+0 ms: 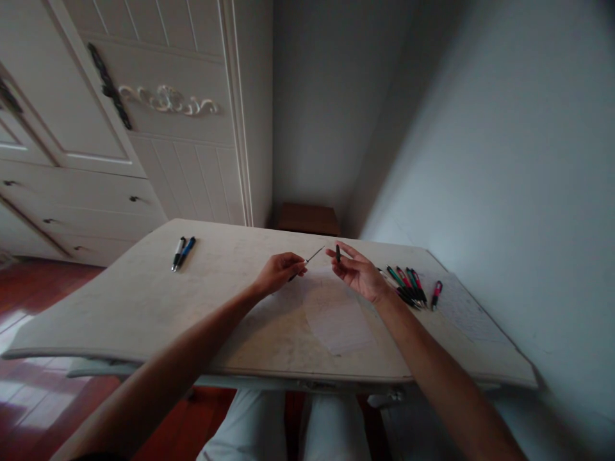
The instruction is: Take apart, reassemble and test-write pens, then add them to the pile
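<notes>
In the head view, the step in hand looks like the handling of 2 separate pen parts, both held above the cream-white table with curved edges point(144, 294). The left hand point(281, 270) pinches narrowly on a thin dark rod with a pale collar point(315, 254), which slants up toward the other hand. The right hand point(358, 272) holds a short, dark, cylindrical piece point(337, 253) nearly upright in its fingers, near the rod's tip but apart from it.

The next move, I judge, calls for a light pinch and steady wrists, since the rod is so slender (a bump could knock it askew).

Much is hard to make out. The left fingers cover the rod's middle, and whether the cylindrical piece is hollow I cannot tell. The right forearm hides part of the bunch of green, red and black pens point(406, 285), so no sure count is possible. Any marks on the pale, thin sheet of paper point(339, 320) are too faint to read, and both forearms leave the view at its lower edge.
</notes>
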The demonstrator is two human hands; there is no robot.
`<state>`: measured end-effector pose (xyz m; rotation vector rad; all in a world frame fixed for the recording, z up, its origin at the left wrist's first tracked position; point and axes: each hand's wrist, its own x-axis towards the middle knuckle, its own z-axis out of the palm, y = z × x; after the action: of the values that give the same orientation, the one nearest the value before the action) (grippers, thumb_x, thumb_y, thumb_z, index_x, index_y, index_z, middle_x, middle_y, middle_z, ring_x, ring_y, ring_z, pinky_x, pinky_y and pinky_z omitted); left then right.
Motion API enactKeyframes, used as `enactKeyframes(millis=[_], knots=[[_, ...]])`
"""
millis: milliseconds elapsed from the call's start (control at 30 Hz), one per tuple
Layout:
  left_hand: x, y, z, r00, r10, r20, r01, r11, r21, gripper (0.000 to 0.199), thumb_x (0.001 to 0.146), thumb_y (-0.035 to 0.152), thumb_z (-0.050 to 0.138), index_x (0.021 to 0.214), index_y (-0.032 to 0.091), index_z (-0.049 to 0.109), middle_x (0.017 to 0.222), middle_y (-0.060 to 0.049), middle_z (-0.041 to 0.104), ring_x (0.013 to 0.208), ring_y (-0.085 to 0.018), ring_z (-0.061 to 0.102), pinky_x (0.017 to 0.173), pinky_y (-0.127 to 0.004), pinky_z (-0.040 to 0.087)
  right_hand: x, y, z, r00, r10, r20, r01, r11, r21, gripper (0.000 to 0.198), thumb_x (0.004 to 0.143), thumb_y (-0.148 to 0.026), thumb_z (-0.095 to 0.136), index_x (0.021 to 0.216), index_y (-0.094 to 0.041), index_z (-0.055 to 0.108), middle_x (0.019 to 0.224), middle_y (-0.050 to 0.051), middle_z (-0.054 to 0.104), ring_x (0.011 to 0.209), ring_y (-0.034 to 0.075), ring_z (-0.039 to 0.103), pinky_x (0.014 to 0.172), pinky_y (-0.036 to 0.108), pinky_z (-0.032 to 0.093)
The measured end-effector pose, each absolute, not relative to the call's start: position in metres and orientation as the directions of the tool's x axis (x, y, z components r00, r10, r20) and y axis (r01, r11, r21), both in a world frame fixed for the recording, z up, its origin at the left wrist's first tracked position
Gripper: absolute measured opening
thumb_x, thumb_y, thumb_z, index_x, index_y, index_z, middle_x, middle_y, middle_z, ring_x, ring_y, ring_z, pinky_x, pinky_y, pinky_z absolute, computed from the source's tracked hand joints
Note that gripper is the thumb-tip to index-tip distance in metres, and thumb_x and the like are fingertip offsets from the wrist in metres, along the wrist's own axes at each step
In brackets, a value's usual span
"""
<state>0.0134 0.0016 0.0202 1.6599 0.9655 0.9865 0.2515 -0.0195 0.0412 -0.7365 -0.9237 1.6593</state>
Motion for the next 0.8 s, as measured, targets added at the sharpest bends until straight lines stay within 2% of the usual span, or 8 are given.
enactKeyframes(millis=[100, 167, 300, 400, 567, 800], knots=[[0.013, 0.003, 0.020, 0.339, 0.914, 0.223, 0.222, -0.308, 0.925, 0.033, 0.078, 0.045, 0.063, 0.089, 0.014, 0.067, 0.082, -0.008, 0.073, 0.075, -0.018, 0.066, 0.070, -0.029, 0.050, 0.251, -0.022, 0.042, -0.259, 0.965, 0.037, -0.464, -0.091, -0.881, 0.060, 0.073, -0.014, 0.071, 0.128, -0.027, 0.051, 0.116, 0.004, 0.069, 0.091, 0.014, 0.069, 0.087, 0.030, 0.056], [0.013, 0.003, 0.021, 0.319, 0.908, 0.272, 0.295, -0.368, 0.882, 0.029, 0.078, 0.042, 0.063, 0.085, 0.015, 0.068, 0.083, -0.007, 0.073, 0.075, -0.018, 0.066, 0.070, -0.028, 0.050, 0.250, -0.021, 0.041, -0.228, 0.971, 0.072, -0.453, -0.040, -0.891, 0.063, 0.072, -0.017, 0.074, 0.129, -0.030, 0.050, 0.109, 0.001, 0.071, 0.092, 0.015, 0.069, 0.089, 0.031, 0.055], [0.013, 0.000, 0.022, 0.314, 0.890, 0.329, 0.380, -0.436, 0.816, 0.025, 0.082, 0.038, 0.059, 0.085, 0.016, 0.069, 0.082, -0.005, 0.073, 0.074, -0.017, 0.065, 0.068, -0.027, 0.050, 0.249, -0.016, 0.036, -0.091, 0.988, 0.126, -0.403, 0.079, -0.912, 0.047, 0.067, -0.024, 0.081, 0.109, -0.026, 0.061, 0.089, -0.002, 0.072, 0.087, 0.015, 0.070, 0.088, 0.032, 0.055], [0.014, -0.001, 0.020, 0.304, 0.886, 0.349, 0.420, -0.454, 0.786, 0.022, 0.083, 0.036, 0.058, 0.084, 0.017, 0.069, 0.080, -0.004, 0.072, 0.072, -0.016, 0.065, 0.067, -0.026, 0.049, 0.249, -0.011, 0.030, -0.003, 0.985, 0.171, -0.283, 0.163, -0.945, 0.036, 0.065, -0.032, 0.082, 0.094, -0.023, 0.063, 0.085, 0.000, 0.072, 0.083, 0.017, 0.070, 0.082, 0.033, 0.056], [0.012, 0.000, 0.014, 0.299, 0.859, 0.414, 0.499, -0.511, 0.700, 0.016, 0.085, 0.030, 0.057, 0.082, 0.019, 0.068, 0.080, -0.002, 0.071, 0.073, -0.015, 0.065, 0.070, -0.026, 0.049, 0.250, -0.008, 0.025, 0.017, 0.977, 0.212, -0.070, 0.213, -0.975, 0.031, 0.071, -0.043, 0.076, 0.091, -0.021, 0.065, 0.095, 0.005, 0.072, 0.086, 0.019, 0.068, 0.075, 0.033, 0.056], [0.010, 0.001, 0.010, 0.327, 0.841, 0.431, 0.548, -0.540, 0.639, 0.012, 0.086, 0.026, 0.058, 0.085, 0.019, 0.068, 0.085, -0.003, 0.071, 0.077, -0.017, 0.065, 0.072, -0.027, 0.048, 0.250, -0.004, 0.021, 0.077, 0.959, 0.273, 0.112, 0.264, -0.958, 0.024, 0.071, -0.039, 0.074, 0.085, -0.019, 0.072, 0.088, 0.006, 0.073, 0.073, 0.016, 0.063, 0.063, 0.028, 0.051]])
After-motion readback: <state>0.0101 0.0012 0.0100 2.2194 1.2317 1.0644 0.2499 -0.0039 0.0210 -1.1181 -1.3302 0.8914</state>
